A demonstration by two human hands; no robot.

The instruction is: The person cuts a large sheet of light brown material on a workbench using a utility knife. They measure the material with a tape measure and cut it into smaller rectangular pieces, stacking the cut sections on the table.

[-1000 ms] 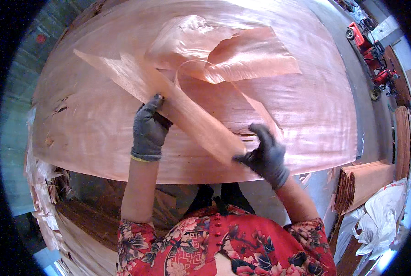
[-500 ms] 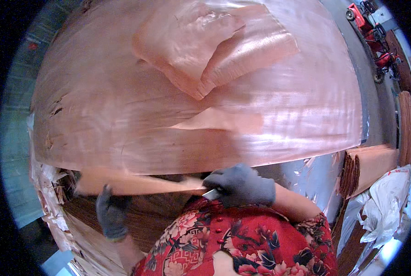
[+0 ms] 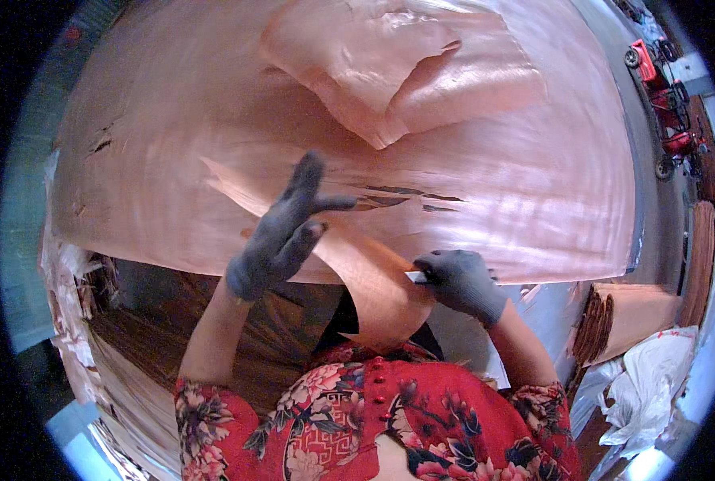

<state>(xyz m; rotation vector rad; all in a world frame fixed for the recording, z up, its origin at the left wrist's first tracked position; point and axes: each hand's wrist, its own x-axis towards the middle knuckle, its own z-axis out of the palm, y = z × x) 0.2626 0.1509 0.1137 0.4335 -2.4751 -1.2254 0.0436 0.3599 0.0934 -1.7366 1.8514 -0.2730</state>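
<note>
My left hand point(image 3: 289, 228), in a dark grey glove, is open, its fingers apart, over a narrow strip of thin wood veneer point(image 3: 369, 280). The strip slants over the near edge of a large pinkish veneer sheet point(image 3: 157, 192), and its lower end curls down toward my body. My gloved right hand point(image 3: 461, 284) is closed on a small pale blade point(image 3: 413, 275) at the strip's right side. Dark splits point(image 3: 397, 194) show in the large sheet just beyond the hands. Farther back lies a crumpled, torn veneer piece point(image 3: 389, 64).
Red wheeled machines point(image 3: 658, 96) stand along the right wall. Folded veneer stacks point(image 3: 630, 313) and white crumpled plastic sheeting point(image 3: 646, 377) lie at the right. Torn veneer scraps point(image 3: 69, 321) line the left side below the large sheet's edge.
The strip swung down below the sheet's edge, then back up across it. My left hand has moved up from low left and opened. The blade shows in my right hand.
</note>
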